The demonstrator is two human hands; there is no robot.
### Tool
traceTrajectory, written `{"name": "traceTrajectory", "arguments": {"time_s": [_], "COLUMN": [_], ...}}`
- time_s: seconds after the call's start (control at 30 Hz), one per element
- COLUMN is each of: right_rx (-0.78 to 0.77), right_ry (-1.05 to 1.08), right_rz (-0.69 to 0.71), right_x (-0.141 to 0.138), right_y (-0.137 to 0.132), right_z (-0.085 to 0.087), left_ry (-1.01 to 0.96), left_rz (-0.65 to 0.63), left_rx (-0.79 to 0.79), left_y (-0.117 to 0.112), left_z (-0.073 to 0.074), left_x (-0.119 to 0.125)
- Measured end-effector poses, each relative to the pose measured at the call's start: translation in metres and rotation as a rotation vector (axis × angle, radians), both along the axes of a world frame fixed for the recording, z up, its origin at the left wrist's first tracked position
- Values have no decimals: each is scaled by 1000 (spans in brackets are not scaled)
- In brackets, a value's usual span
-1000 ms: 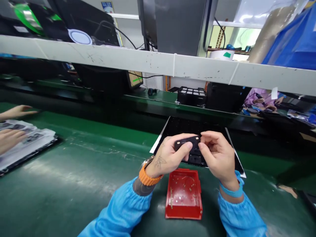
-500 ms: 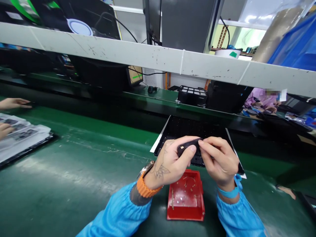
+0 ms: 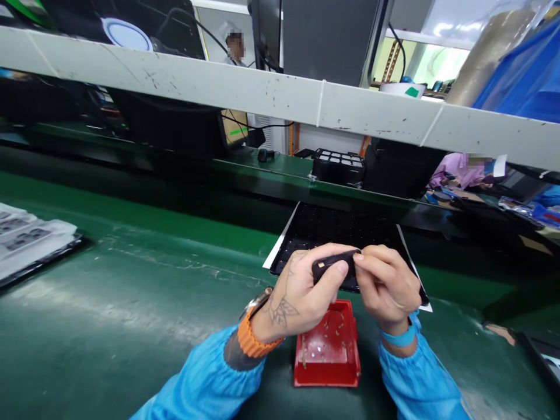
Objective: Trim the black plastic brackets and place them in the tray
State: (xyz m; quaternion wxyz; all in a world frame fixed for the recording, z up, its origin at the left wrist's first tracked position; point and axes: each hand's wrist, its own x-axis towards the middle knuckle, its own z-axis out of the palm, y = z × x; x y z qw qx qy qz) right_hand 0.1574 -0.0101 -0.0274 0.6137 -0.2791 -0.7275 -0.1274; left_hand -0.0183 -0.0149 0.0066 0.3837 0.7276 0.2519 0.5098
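A small dark, elongated part (image 3: pixel 326 266) with a pale gold square near one end is gripped between the thumb and fingers of my left hand (image 3: pixel 297 297). The fingertips of my right hand (image 3: pixel 387 286) are pinched together at the part's other end; anything tiny between them is hidden. Below both hands lies a shallow red bin (image 3: pixel 328 373) with a few tiny loose bits inside. Just beyond my hands is a black tray (image 3: pixel 336 224) with many small marks or pockets, partly covered by them. White strips show along its two sides.
A stack with a printed white sheet (image 3: pixel 39 242) lies at the left on the green bench (image 3: pixel 144 315). A pale shelf beam (image 3: pixel 289 96) crosses above. Behind the bench stand a black box with white squares (image 3: pixel 338 168) and a dark handheld device (image 3: pixel 265 155). A person in pink (image 3: pixel 457 169) sits at far right.
Another person's hands at the left have gone out of view. A person's head now shows behind the shelf. My hands keep nearly the same hold on the dark part.
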Motion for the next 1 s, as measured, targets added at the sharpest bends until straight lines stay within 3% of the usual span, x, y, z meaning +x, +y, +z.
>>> {"name": "traceTrajectory", "arguments": {"time_s": [1.0], "right_rx": [-32], "right_ry": [-40], "right_rz": [25], "right_x": [-1], "right_y": [1], "right_z": [4], "left_ry": [44], "left_rz": [0], "left_rx": [-129], "left_y": [5], "left_z": [0], "left_x": [-4]}}
